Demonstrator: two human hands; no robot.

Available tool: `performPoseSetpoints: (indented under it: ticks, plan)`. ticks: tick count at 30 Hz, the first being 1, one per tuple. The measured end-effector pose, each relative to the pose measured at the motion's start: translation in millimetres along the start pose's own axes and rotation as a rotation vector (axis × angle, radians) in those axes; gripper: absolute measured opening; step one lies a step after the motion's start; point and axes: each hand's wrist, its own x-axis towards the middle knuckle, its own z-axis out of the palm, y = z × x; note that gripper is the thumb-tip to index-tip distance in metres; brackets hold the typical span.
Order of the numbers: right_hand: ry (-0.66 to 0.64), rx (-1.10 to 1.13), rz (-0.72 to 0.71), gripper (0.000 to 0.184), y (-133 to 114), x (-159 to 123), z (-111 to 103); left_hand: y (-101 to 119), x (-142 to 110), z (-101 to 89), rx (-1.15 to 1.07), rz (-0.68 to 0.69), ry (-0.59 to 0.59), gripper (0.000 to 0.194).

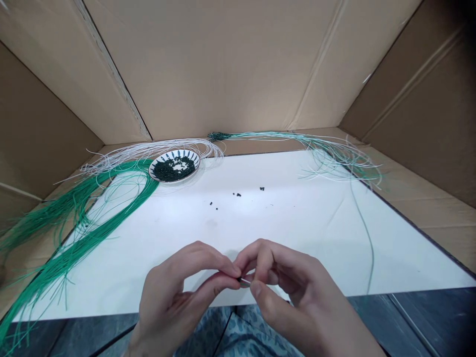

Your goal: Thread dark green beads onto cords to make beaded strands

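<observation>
My left hand (178, 292) is closed in a pinch, thumb and forefinger on a tiny black bead-like piece (239, 279). Close beside it, my right hand (293, 287) pinches a thin pale strand (245, 282) that reaches to the black piece. Whether the strand passes through the piece is too small to tell. Both hands hover over the front edge of the white board (290, 223). Behind them stands a small striped dish (196, 159) holding many similar black pieces (173, 171).
Green strands (100, 230) spread along the left, with white strands (148, 148) behind them. A strand bundle with dark ends (219, 136) lies along the back. Several loose black pieces (238, 195) dot the board. One green strand (366, 228) lies right. Cardboard walls (230, 69) enclose the back and sides.
</observation>
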Motion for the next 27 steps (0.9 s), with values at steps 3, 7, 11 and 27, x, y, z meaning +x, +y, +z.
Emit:
performPoseSetpoints:
  ticks: [3, 7, 11, 27]
  plan:
    - [-0.004, -0.008, 0.008, 0.019, 0.5, -0.3, -0.6, 1.0, 0.1, -1.1, 0.018, -0.016, -0.033, 0.023]
    - [-0.016, -0.010, 0.011, 0.019, 2.0, -0.4, -1.4, 2.2, -0.3, -0.2, 0.022, -0.035, -0.023, 0.017]
    - [-0.028, 0.002, 0.010, 0.019, 2.4, -0.4, -1.4, 3.0, -0.6, -1.3, 0.026, -0.055, -0.040, 0.011]
    - [0.014, 0.020, -0.002, 0.022, 2.3, -5.0, 1.1, -1.1, -10.3, 1.1, -0.092, 0.048, -0.010, 0.044]
